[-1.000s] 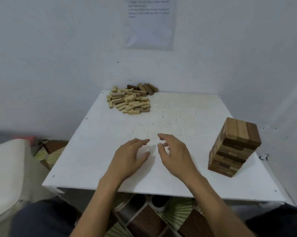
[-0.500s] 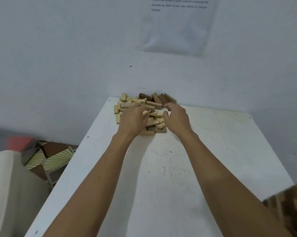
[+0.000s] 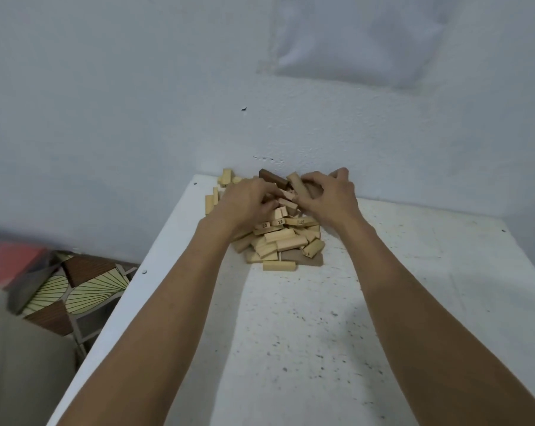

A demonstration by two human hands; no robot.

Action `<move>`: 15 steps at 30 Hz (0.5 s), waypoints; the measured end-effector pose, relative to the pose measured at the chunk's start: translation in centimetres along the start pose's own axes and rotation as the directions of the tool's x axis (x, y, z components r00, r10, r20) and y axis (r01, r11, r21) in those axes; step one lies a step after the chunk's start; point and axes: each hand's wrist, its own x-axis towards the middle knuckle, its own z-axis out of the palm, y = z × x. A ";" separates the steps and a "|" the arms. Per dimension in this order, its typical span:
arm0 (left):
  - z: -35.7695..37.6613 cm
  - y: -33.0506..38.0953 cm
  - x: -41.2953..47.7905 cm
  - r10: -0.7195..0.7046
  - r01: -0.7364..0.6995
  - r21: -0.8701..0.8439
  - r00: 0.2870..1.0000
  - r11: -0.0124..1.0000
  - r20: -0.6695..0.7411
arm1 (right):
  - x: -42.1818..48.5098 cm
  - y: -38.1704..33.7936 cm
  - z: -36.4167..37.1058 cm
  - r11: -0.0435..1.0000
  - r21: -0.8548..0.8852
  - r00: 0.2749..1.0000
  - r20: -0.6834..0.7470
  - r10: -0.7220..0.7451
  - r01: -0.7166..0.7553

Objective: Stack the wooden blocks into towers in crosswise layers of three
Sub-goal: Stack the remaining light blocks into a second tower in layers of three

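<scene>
The right hand (image 3: 330, 198) curls its fingers round a tan rectangular wooden block (image 3: 295, 183) at upper centre of the frame; the left hand (image 3: 247, 201) digs bent fingers into the loose heap of pale and dark wooden blocks (image 3: 278, 241), its hold impossible to tell. The heap crowds the far left corner of the white speckled table (image 3: 290, 333); a hasty pull could scatter blocks over the edge.

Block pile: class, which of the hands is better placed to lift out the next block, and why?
Right, probably. The right hand curls round a tilted tan block atop the pile; the left hand lies over blocks, its grip hidden.
</scene>
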 end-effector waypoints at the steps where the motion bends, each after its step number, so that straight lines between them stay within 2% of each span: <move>1: 0.1 0.0 0.1 0.006 -0.006 0.009 1.000 1.000 0.001 | -0.1 0.1 0.0 1.000 -0.013 1.000 0.011 -0.012 0.013; 10: 0.2 0.4 -1.2 0.039 -0.044 -0.030 0.986 0.999 -0.160 | -0.9 0.1 1.9 0.999 0.023 0.996 -0.083 -0.040 0.043; 15: -0.1 0.5 -1.9 0.001 -0.007 -0.033 0.979 0.999 -0.206 | -1.4 0.4 1.6 0.995 0.021 0.992 -0.088 -0.094 0.096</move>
